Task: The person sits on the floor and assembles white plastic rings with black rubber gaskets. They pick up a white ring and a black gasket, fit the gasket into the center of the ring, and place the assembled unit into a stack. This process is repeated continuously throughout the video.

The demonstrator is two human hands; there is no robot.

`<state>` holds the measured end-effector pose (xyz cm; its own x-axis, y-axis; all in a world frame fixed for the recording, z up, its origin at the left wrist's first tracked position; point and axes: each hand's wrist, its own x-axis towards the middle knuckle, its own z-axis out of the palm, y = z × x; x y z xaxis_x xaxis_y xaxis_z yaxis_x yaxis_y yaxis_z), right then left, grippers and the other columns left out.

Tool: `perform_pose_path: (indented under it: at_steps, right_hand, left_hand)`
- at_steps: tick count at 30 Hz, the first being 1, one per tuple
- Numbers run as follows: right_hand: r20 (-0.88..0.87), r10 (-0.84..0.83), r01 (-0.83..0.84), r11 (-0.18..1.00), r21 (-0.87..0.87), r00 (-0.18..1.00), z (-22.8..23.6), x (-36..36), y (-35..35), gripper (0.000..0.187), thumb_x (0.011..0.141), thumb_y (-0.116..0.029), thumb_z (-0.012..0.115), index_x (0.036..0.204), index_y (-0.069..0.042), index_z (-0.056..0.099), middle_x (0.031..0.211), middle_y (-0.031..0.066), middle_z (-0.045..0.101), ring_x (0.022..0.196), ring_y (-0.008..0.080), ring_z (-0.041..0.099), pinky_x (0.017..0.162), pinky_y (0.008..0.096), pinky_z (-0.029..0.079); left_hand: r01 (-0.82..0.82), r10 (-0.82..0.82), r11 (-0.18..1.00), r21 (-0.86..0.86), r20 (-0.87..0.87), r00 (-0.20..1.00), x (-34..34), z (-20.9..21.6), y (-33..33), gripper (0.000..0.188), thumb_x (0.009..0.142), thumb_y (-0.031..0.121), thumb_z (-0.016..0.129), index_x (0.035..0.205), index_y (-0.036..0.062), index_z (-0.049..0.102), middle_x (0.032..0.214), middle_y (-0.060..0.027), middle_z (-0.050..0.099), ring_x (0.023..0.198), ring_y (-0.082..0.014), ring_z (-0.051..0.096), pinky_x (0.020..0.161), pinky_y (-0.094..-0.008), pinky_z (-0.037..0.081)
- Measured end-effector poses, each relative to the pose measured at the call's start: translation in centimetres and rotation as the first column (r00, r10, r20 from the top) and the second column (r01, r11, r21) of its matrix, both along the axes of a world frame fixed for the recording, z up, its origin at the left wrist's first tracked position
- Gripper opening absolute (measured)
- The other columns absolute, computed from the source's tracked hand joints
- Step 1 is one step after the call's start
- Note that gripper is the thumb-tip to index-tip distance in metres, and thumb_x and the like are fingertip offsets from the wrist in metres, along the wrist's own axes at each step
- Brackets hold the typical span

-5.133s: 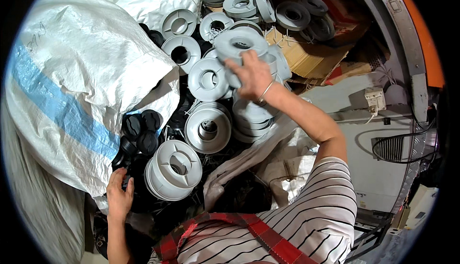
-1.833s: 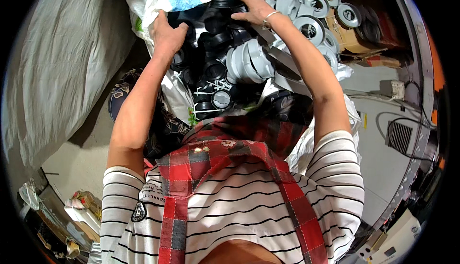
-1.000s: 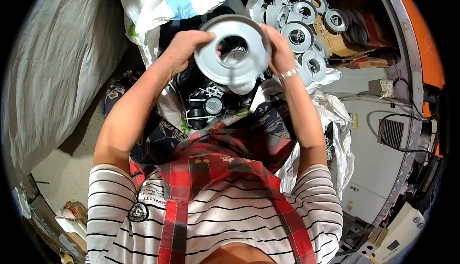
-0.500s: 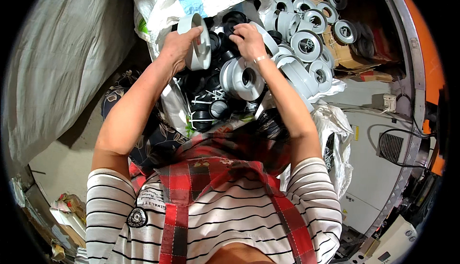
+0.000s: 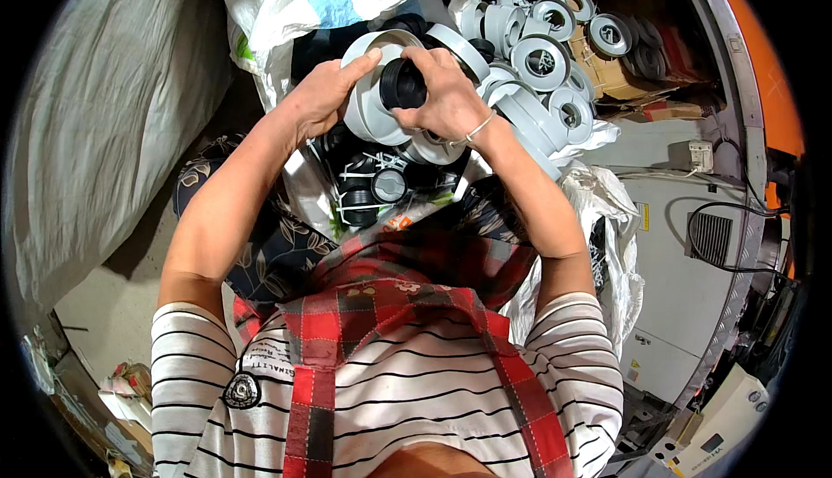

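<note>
My left hand grips the rim of a wide grey plastic ring, its thumb over the near edge. In my right hand is a black ribbed cap, pinched between thumb and fingers. The cap sits against the opening of the ring; whether it is seated inside I cannot tell. Below lie several black ribbed parts with white strips in an open white woven sack. A second grey ring is just beyond my right hand.
A heap of grey flanged rings lies at the back right, partly on cardboard. To the right stands a grey cabinet with a black cable. A large pale sheet hangs at the left.
My right hand has picked up a black cap from the sack and brought it left to the ring. My left hand has turned the ring so its opening faces up toward me.
</note>
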<state>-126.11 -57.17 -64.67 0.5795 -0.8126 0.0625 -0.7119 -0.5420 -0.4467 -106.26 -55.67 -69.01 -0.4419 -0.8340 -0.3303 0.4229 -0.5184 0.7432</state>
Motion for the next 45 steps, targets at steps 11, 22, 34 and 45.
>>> perform_pose_path:
  at_steps: [11, 22, 34, 45]
  right_hand:
    - [0.048, 0.158, -0.156, 0.987, -0.045, 0.986, -1.5, -0.6, -0.3, 0.071, 0.060, -0.014, 0.077, 0.123, -0.004, 0.046, 0.114, 0.0184, 0.050, 0.107, 0.0367, 0.047, 0.093, 0.0396, 0.041]
    - [0.094, 0.219, -0.213, 0.975, -0.070, 0.971, -2.6, -1.1, -0.1, 0.070, 0.061, -0.014, 0.080, 0.122, -0.003, 0.047, 0.117, 0.0173, 0.048, 0.109, 0.0332, 0.048, 0.091, 0.0392, 0.044]
    - [0.325, -0.466, -0.060, 0.498, 0.865, 0.823, -5.1, -0.7, -2.2, 0.031, 0.088, -0.019, 0.058, 0.105, 0.006, 0.053, 0.090, 0.0127, 0.065, 0.074, 0.0183, 0.065, 0.062, 0.0272, 0.052]
    - [-0.160, -0.420, 0.361, 0.882, -0.303, 0.893, -8.9, -9.7, -10.9, 0.070, 0.068, -0.033, 0.077, 0.122, 0.000, 0.047, 0.117, 0.0217, 0.054, 0.113, 0.0381, 0.047, 0.094, 0.0440, 0.040]
  left_hand:
    - [0.019, -0.018, 1.000, 0.016, -0.078, 0.997, 0.1, 0.3, 0.7, 0.045, 0.090, 0.033, 0.060, 0.118, -0.0026, 0.052, 0.107, -0.0093, 0.061, 0.091, -0.0159, 0.063, 0.079, -0.0326, 0.053]
    - [0.035, -0.034, 0.998, 0.045, -0.013, 0.999, 0.3, 0.0, 1.0, 0.046, 0.089, 0.035, 0.061, 0.115, -0.0027, 0.053, 0.102, -0.0103, 0.062, 0.084, -0.0160, 0.063, 0.073, -0.0311, 0.054]
    - [0.053, 0.277, 0.839, -0.541, 0.509, 0.815, -0.9, 0.1, 2.4, 0.066, 0.080, 0.036, 0.070, 0.127, -0.0027, 0.046, 0.101, -0.0134, 0.062, 0.091, -0.0183, 0.059, 0.084, -0.0303, 0.046]
    - [0.368, 0.490, 0.734, -0.570, 0.821, 0.293, 0.0, -2.3, 2.2, 0.105, 0.064, 0.050, 0.077, 0.135, -0.0105, 0.030, 0.136, -0.0334, 0.035, 0.130, -0.0400, 0.034, 0.107, -0.0400, 0.031]
